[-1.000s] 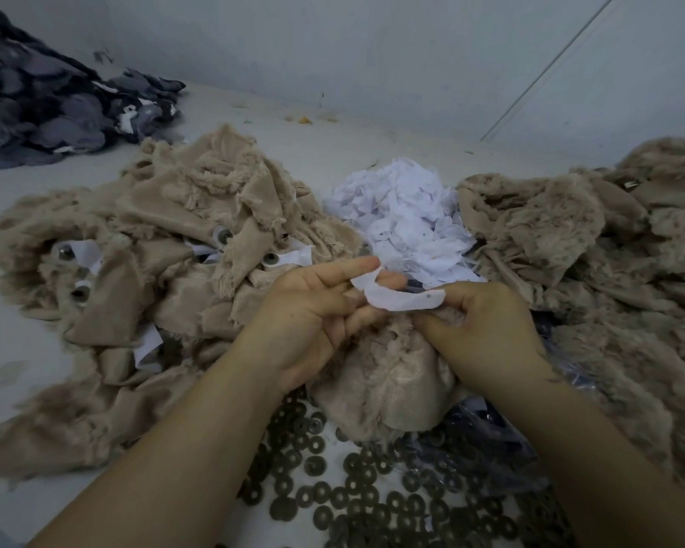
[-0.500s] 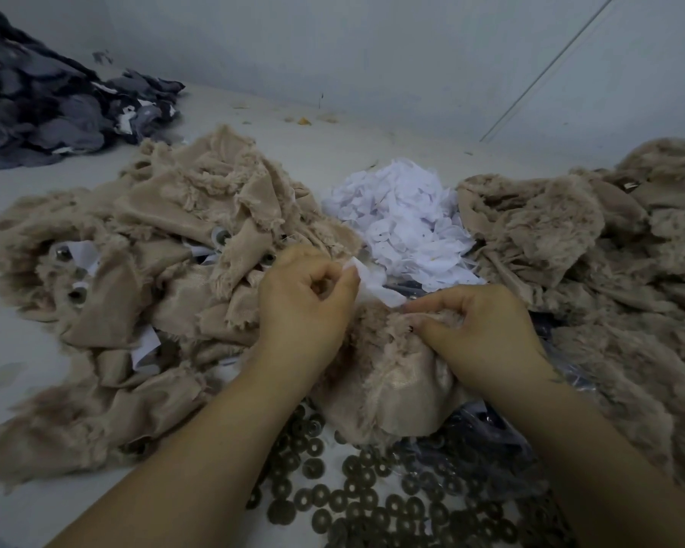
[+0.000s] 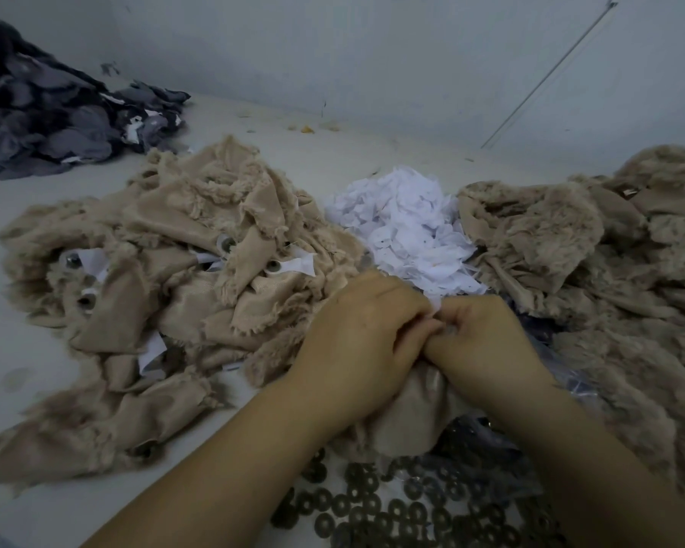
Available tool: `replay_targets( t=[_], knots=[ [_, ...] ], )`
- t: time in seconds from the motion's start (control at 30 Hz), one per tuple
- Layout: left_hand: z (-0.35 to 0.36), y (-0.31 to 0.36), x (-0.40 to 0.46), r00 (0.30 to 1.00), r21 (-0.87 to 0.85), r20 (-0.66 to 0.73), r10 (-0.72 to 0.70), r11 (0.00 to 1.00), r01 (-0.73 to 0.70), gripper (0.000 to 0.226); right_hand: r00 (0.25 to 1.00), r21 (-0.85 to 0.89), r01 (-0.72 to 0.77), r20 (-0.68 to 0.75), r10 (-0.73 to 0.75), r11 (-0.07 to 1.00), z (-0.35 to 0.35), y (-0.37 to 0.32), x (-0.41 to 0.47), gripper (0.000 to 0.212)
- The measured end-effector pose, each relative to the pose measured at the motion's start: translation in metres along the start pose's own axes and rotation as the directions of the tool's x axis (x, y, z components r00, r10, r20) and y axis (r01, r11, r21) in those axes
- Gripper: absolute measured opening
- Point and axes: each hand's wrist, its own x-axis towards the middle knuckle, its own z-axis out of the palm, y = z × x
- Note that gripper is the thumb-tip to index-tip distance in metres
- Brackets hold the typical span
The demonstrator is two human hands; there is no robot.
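Beige plush piece (image 3: 408, 421) at lower centre of frame, your left hand (image 3: 366, 338) and right hand (image 3: 487, 346) curled on its top edge, fingertips meeting, dark washers (image 3: 372, 508) on the bench (image 3: 36, 389) below.

Head-worn; looks forward and down, close over left hand (image 3: 364, 338) and right hand (image 3: 487, 342), toward the wall (image 3: 372, 53).
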Motion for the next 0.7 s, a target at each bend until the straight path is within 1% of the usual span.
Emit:
replay_targets(
  t=[0.07,0.1,0.13,0.2,0.23,0.27,0.3,0.33,0.37,0.43,0.5,0.6,0.67,0.7],
  knots=[
    [-0.007,-0.001,-0.001,0.998,-0.101,0.059,0.012,0.995,-0.006,0.017,0.998,0.13,-0.047,-0.026,0.051,0.99,-0.002,0.003,0.001,0.011],
    [-0.01,-0.001,-0.002,0.999,-0.143,0.054,-0.006,0.99,0.014,0.021,0.997,0.2,-0.06,-0.031,0.068,0.978,-0.002,0.006,0.003,0.013],
    [-0.011,-0.001,-0.003,0.999,-0.19,0.02,-0.041,0.981,0.044,0.023,0.996,0.278,-0.073,-0.037,0.086,0.958,0.0,0.002,0.001,0.016],
    [-0.014,-0.002,-0.005,0.984,-0.276,-0.095,-0.153,0.954,0.121,0.02,0.998,0.386,-0.052,-0.022,0.066,0.921,0.002,-0.001,-0.002,0.007],
    [-0.014,-0.003,-0.005,0.965,-0.301,-0.151,-0.216,0.94,0.163,0.015,0.999,0.407,-0.032,-0.023,0.045,0.913,0.003,0.001,-0.001,0.014],
    [-0.014,-0.004,-0.005,0.939,-0.315,-0.194,-0.284,0.924,0.214,0.012,0.998,0.419,-0.03,-0.039,0.051,0.907,0.003,-0.001,-0.002,0.017],
    [-0.013,-0.006,-0.005,0.909,-0.327,-0.216,-0.356,0.904,0.276,0.011,0.997,0.389,-0.008,-0.069,0.037,0.921,0.004,0.003,0.001,0.013],
    [-0.013,-0.007,-0.004,0.877,-0.34,-0.208,-0.432,0.873,0.349,0.011,0.995,0.371,-0.013,-0.089,0.05,0.929,0.004,0.001,0.0,0.01],
    [-0.012,-0.008,-0.004,0.843,-0.36,-0.163,-0.512,0.827,0.432,0.012,0.995,0.339,-0.005,-0.095,0.039,0.941,0.004,0.003,0.002,0.013],
    [-0.011,-0.011,-0.003,0.773,-0.426,0.001,-0.634,0.699,0.574,0.014,0.994,0.317,-0.009,-0.099,0.043,0.948,0.005,0.003,0.001,0.017],
    [-0.01,-0.014,-0.003,0.723,-0.474,0.15,-0.674,0.593,0.651,0.016,0.993,0.291,0.004,-0.111,0.03,0.957,0.007,0.003,0.001,0.016],
    [-0.009,-0.019,-0.005,0.666,-0.595,0.322,-0.673,0.404,0.695,0.012,0.991,0.244,0.02,-0.131,0.013,0.969,0.009,0.003,0.0,0.013],
    [-0.01,-0.018,-0.006,0.669,-0.671,0.357,-0.651,0.32,0.669,0.007,0.989,0.206,0.017,-0.146,0.013,0.978,0.01,0.003,0.0,0.014],
    [-0.011,-0.017,-0.006,0.681,-0.698,0.334,-0.652,0.314,0.643,0.005,0.988,0.197,0.025,-0.152,0.005,0.98,0.011,0.003,0.0,0.012]
  ],
)
